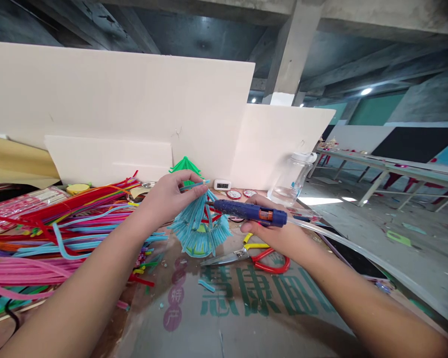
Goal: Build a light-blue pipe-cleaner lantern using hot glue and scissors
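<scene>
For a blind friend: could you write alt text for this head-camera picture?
A person's right hand points a blue glue gun at a light-blue pipe-cleaner craft, while the left hand pinches a blue strand at its top. Colourful pipe cleaners lie at left, red-handled scissors nearby.

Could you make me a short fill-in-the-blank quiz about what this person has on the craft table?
1. The right hand holds a glue gun whose body is ____.
2. The scissors lying flat on the table have ____ handles.
3. The left hand pinches the top of the blue fuzzy craft; behind it stands a smaller craft coloured ____.
4. The heap of pipe cleaners lies on the person's ____ side.

Missing words: blue; red; green; left.
</scene>
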Available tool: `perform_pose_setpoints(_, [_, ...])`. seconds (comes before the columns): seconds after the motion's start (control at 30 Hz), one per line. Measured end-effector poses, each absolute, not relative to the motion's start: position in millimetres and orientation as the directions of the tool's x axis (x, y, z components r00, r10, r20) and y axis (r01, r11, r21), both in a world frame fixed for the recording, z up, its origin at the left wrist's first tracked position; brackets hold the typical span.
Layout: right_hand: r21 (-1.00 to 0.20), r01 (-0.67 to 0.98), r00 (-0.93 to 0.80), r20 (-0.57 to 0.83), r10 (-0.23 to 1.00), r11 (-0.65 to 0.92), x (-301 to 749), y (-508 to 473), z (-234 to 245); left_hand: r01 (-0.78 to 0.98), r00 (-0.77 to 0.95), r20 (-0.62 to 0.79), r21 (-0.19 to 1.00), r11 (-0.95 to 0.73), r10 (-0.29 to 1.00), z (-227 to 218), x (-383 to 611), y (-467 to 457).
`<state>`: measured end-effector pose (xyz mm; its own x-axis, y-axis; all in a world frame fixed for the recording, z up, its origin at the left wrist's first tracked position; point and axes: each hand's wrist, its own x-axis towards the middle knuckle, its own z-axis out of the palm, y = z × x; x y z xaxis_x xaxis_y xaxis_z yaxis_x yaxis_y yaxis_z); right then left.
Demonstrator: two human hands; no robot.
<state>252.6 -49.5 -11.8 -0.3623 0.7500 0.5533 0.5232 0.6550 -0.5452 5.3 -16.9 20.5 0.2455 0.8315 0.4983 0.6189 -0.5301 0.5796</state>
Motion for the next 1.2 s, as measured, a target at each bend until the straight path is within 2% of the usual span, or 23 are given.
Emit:
perform_pose_setpoints(0.4, [-0.575,0.587,-0.284,0.513,0.81,0.57,252.2,-51.5,-8.2,0.614,0.256,0.507,0.572,-0.543,0.823,19.8,4.0,-16.1])
perform_pose_setpoints(0.7, [-0.56,0.515,-0.348,0.555,0.756,0.648,250.9,-52.4,-5.8,0.619,0.271,0.514,0.554,-0.557,0.814,21.5,4.9,-18.2])
perform_pose_setpoints(1.2, [-0.574,0.529,-0.338,0.532,0.776,0.624,252.2,-51.2,-9.4,0.626,0.265,0.496,0.563,-0.539,0.827,21.7,3.4,-16.7])
